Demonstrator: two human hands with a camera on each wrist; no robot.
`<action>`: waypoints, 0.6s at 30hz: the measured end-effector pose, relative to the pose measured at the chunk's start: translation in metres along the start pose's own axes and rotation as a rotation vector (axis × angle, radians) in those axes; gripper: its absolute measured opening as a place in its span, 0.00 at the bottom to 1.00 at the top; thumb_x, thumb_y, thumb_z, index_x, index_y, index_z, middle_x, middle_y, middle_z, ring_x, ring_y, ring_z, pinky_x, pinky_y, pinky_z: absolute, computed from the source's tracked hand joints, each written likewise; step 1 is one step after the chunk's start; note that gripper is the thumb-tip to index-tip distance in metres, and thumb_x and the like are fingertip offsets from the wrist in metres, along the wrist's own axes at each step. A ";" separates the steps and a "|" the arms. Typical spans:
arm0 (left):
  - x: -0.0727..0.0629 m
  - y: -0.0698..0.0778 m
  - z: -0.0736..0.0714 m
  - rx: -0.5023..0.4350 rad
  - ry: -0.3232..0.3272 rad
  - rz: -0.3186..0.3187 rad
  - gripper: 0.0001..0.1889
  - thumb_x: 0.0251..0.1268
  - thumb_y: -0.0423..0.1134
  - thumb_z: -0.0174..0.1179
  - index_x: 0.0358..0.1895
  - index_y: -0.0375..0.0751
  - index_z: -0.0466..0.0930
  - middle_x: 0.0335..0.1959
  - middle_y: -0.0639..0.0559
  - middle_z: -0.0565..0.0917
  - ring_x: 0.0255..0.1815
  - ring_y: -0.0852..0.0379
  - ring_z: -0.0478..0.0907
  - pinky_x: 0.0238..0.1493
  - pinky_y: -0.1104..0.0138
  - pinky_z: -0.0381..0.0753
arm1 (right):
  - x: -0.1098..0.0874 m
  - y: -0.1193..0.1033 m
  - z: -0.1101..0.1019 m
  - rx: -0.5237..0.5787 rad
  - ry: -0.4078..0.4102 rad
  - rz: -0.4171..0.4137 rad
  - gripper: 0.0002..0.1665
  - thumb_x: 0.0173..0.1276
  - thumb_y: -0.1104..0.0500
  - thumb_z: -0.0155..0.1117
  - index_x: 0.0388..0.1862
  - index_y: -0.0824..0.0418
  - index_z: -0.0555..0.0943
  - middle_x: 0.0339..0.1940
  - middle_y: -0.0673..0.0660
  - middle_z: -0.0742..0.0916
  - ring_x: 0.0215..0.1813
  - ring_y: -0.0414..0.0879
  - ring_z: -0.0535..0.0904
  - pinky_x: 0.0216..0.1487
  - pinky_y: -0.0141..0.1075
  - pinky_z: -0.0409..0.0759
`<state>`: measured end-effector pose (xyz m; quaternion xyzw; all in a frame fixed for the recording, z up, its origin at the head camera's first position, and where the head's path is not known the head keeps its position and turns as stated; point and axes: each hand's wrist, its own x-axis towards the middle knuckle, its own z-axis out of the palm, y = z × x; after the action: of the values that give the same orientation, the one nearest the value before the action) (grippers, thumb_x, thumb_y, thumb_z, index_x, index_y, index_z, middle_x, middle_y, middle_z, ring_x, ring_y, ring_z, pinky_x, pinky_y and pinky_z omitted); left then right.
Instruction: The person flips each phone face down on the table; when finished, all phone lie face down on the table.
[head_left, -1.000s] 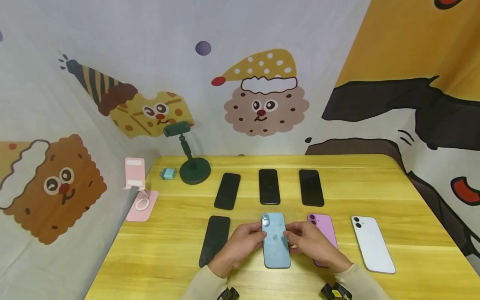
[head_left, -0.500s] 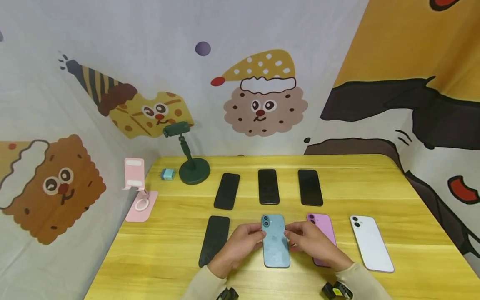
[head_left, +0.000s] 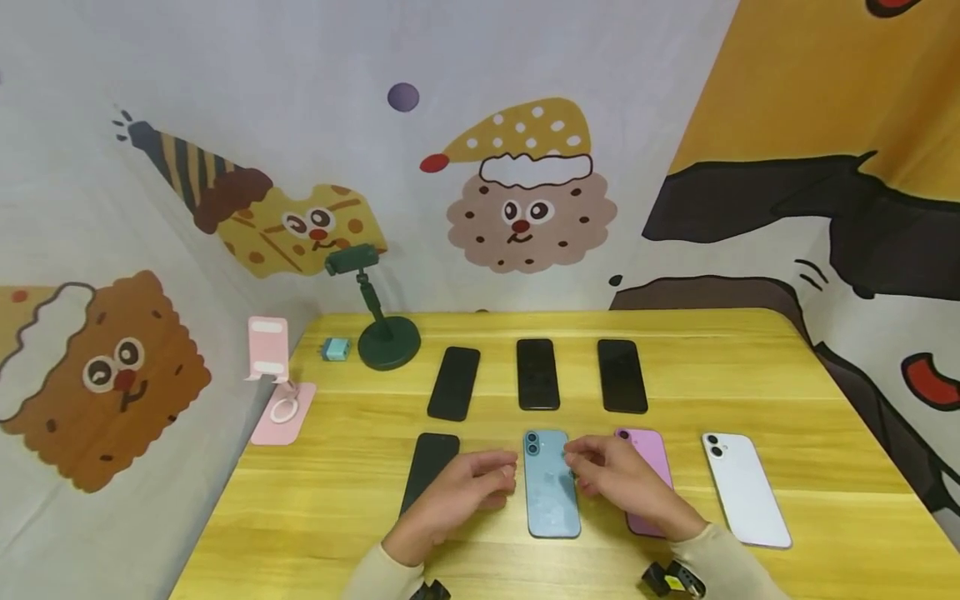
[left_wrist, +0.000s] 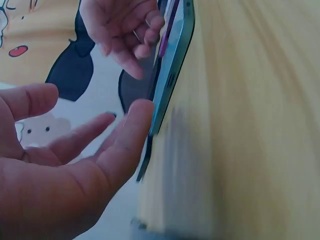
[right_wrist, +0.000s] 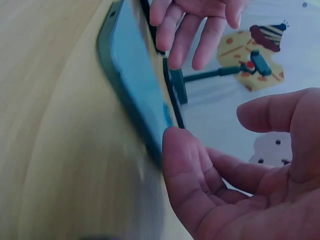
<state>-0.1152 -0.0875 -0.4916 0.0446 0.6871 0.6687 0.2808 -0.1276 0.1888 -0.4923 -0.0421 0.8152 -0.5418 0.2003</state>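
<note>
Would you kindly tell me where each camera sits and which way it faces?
Head: worn on the head, facing forward and down at the table; left hand, right hand and sleeves show.
Left wrist: worn there, looking toward the blue phone; both hands show.
Right wrist: worn there, looking toward the green stand; both hands show.
Wrist views share the blue phone.

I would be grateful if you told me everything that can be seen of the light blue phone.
The light blue phone lies back up on the wood-grained table, camera end away from the person. Two round camera lenses sit in its far left corner; the smooth back looks slightly glossy, the rim darker. The left hand is clear of it; the right hand overlaps its right edge in the head view, but contact cannot be told.
</note>
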 end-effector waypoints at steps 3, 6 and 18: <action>-0.007 0.003 -0.011 0.058 0.018 0.008 0.26 0.80 0.45 0.61 0.72 0.31 0.77 0.65 0.37 0.84 0.61 0.45 0.85 0.62 0.52 0.87 | 0.002 -0.007 0.005 0.009 -0.045 -0.058 0.27 0.81 0.52 0.63 0.65 0.72 0.80 0.42 0.62 0.89 0.40 0.53 0.87 0.40 0.41 0.89; -0.015 0.006 -0.025 0.105 0.047 0.020 0.27 0.81 0.47 0.61 0.72 0.32 0.77 0.65 0.36 0.83 0.61 0.44 0.85 0.61 0.51 0.87 | 0.008 -0.015 0.014 0.048 -0.097 -0.100 0.27 0.82 0.52 0.62 0.68 0.72 0.78 0.46 0.64 0.90 0.43 0.55 0.88 0.42 0.40 0.90; -0.037 0.006 -0.069 0.183 0.302 -0.006 0.24 0.84 0.47 0.57 0.72 0.37 0.78 0.67 0.38 0.82 0.66 0.41 0.80 0.63 0.47 0.85 | 0.038 -0.044 0.060 0.195 -0.224 -0.136 0.31 0.82 0.53 0.62 0.71 0.74 0.74 0.52 0.68 0.88 0.47 0.59 0.88 0.50 0.50 0.90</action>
<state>-0.1167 -0.1653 -0.4777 -0.0330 0.7795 0.6015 0.1714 -0.1465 0.1077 -0.4832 -0.1377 0.7267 -0.6224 0.2560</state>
